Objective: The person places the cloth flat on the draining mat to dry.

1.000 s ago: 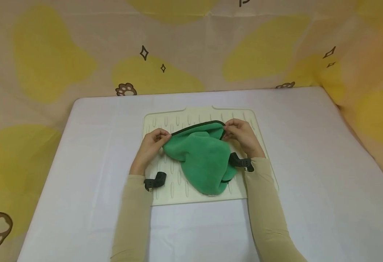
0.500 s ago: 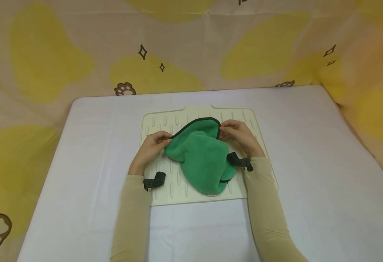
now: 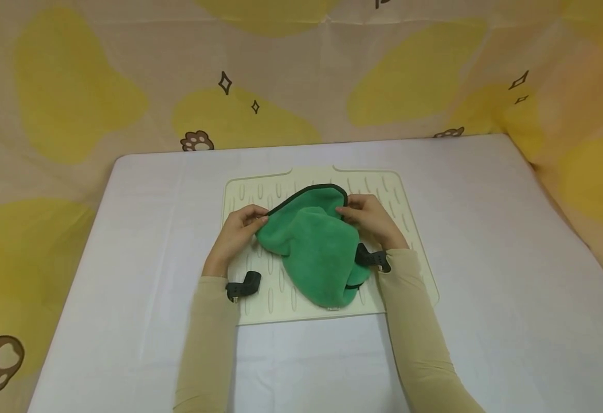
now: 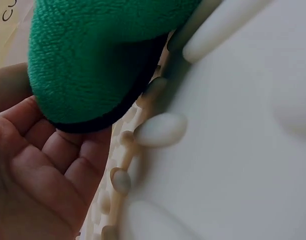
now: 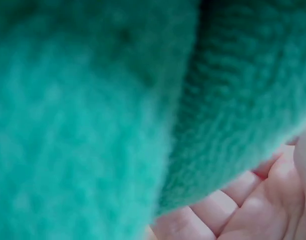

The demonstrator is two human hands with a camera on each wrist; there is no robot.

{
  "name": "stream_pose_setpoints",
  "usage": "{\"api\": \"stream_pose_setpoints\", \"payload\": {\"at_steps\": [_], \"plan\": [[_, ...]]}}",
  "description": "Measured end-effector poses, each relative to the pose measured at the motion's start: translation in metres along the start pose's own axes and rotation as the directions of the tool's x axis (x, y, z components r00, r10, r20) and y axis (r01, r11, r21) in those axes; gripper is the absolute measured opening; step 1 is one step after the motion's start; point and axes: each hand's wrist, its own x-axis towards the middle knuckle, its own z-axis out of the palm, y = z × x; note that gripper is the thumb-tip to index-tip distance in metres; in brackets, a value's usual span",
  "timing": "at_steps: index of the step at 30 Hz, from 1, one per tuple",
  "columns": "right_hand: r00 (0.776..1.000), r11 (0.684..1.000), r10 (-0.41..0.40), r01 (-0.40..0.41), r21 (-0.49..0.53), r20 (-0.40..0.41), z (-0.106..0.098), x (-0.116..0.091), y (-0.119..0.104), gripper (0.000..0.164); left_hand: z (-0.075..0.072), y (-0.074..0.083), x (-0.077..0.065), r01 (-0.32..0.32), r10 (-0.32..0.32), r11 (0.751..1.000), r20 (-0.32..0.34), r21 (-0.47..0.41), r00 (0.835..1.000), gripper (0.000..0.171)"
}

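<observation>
A crumpled green towel (image 3: 322, 258) with dark edging lies bunched in the head view. At its upper left edge my left hand (image 3: 237, 232) pinches the cloth between thumb and fingers. On the upper right side my right hand (image 3: 371, 217) pinches the cloth near its dark border, thumb on top. Seen from the left wrist, the fuzzy towel (image 4: 88, 65) passes between the thumb and curled fingers of the left hand (image 4: 48, 170). Close, blurred towel (image 5: 83, 140) fills most of the right wrist view, with part of the right hand (image 5: 242, 210) behind it.
Under the towel is a cream ridged mat (image 3: 260, 298) on a white-covered table (image 3: 487, 258). A patterned yellow and beige cloth (image 3: 291, 74) hangs behind and at the sides. Black wrist cameras sit on both sleeves.
Over the last second the towel's top edge slackens into a rounded arch. My right hand shifts a little left, its thumb now further over the cloth. The left hand stays almost in place.
</observation>
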Motion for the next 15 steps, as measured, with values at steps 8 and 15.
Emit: {"api": "stream_pose_setpoints", "payload": {"at_steps": [8,15], "plan": [[0.994,0.994,-0.005,0.017,0.11,-0.107,-0.013,-0.003,0.001,0.014,-0.001,0.001,0.0,-0.009,0.01,1.0,-0.085,0.012,0.996,0.021],[0.987,0.989,-0.019,0.042,0.145,-0.158,-0.03,-0.008,0.004,0.019,-0.002,-0.002,-0.001,0.025,-0.021,0.996,-0.039,0.09,0.999,0.022]]}}
